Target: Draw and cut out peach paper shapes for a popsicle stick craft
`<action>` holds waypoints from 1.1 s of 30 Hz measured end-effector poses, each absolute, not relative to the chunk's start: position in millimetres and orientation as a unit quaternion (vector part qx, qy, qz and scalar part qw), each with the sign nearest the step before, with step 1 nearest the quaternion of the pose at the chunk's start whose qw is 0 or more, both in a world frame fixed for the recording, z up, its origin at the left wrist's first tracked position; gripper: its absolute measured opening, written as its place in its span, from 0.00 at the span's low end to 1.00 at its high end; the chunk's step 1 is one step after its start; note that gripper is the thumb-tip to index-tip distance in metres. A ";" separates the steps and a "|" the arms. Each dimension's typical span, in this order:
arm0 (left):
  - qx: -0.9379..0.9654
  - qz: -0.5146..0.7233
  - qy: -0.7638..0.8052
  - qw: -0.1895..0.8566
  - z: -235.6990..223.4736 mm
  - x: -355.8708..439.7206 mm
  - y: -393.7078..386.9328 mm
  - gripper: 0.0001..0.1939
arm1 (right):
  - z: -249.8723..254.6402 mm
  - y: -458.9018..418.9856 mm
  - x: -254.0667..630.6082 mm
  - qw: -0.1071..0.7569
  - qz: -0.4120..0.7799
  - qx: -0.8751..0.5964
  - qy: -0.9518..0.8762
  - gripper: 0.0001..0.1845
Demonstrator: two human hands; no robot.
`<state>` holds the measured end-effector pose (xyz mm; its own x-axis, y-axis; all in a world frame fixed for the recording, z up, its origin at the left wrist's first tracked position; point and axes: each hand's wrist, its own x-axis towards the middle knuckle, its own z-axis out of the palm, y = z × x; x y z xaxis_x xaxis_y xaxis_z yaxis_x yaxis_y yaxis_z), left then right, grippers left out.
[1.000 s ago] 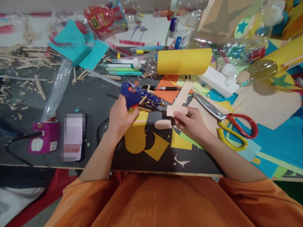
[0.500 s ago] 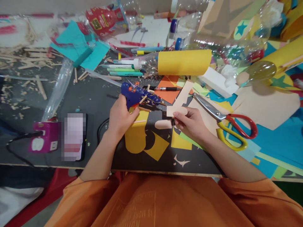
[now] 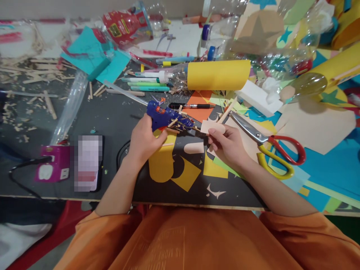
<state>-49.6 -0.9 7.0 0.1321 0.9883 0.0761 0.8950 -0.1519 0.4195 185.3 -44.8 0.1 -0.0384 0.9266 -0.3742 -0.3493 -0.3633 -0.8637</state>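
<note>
My left hand (image 3: 146, 140) is closed round the handle of a blue hot glue gun (image 3: 163, 115), whose clear glue stick pokes out behind and whose nozzle points right. Wood splinters cling to its barrel. Between thumb and fingers, my right hand (image 3: 226, 142) pinches a small cream paper piece (image 3: 209, 126) with a rounded end, held close to the nozzle. Below it lies a similar cream paper piece (image 3: 194, 148). Yellow paper cutouts (image 3: 160, 165) rest under and beside the glue gun.
Scissors (image 3: 258, 135) with red and yellow handles lie right of my right hand. A yellow-wrapped bottle (image 3: 218, 75), markers (image 3: 149, 84) and a black pen (image 3: 194, 106) are behind. On the left are a phone (image 3: 88, 161) and a purple power adapter (image 3: 53, 163).
The glue gun has shifted slightly right and its nozzle has dipped. The cream piece in my right hand has tilted and moved a little right, away from the tip.
</note>
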 end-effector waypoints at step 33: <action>0.593 0.052 0.803 0.034 30.5 -99.4 27.1 0.22 | 1.0 -43.2 185.7 0.491 0.663 -0.496 -0.271 0.16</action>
